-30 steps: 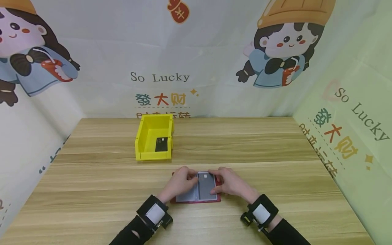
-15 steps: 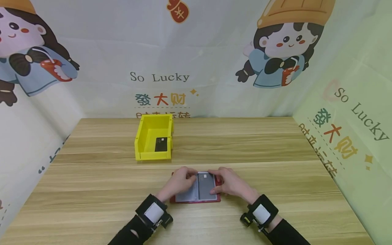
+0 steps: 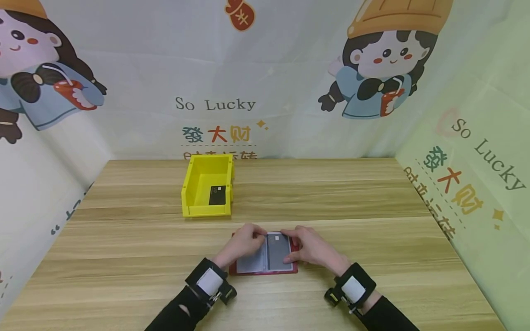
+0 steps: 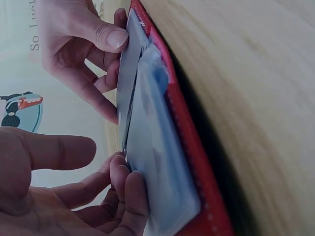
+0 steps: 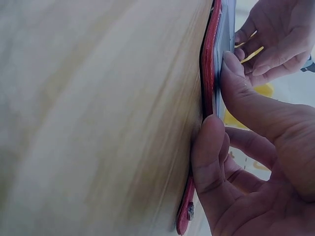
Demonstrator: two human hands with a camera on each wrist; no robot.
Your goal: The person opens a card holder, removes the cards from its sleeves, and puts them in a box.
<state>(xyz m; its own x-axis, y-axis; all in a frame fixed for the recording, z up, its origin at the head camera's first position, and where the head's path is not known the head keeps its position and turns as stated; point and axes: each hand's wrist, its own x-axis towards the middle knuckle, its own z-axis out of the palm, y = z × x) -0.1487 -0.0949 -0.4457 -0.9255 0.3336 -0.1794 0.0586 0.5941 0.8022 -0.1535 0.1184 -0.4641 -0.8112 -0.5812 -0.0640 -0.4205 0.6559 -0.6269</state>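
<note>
A red card holder [image 3: 265, 273] lies spread on the table, its clear plastic sleeves [image 4: 160, 157] facing up. Inside the right-hand sleeve shows a dark grey card [image 3: 279, 253] with a pale chip near the top. My left hand [image 3: 244, 242] touches the sleeves near the fold with bent fingertips; the left wrist view has its thumb standing away from them. At the right edge, my right hand [image 3: 312, 248] pinches the holder, thumb [image 5: 235, 78] on the sleeve and a finger against the red cover. Below that finger hangs a red strap with a snap [image 5: 190, 211].
A yellow bin [image 3: 207, 213] stands behind the holder, to the left, with a black card [image 3: 217, 195] lying in it. The wooden table [image 3: 352, 197] meets printed cloth walls [image 3: 290, 105] at the back and sides.
My left wrist has lifted and shifted slightly forward, its fingers staying at the sleeves. The right hand and the card holder keep their places.
</note>
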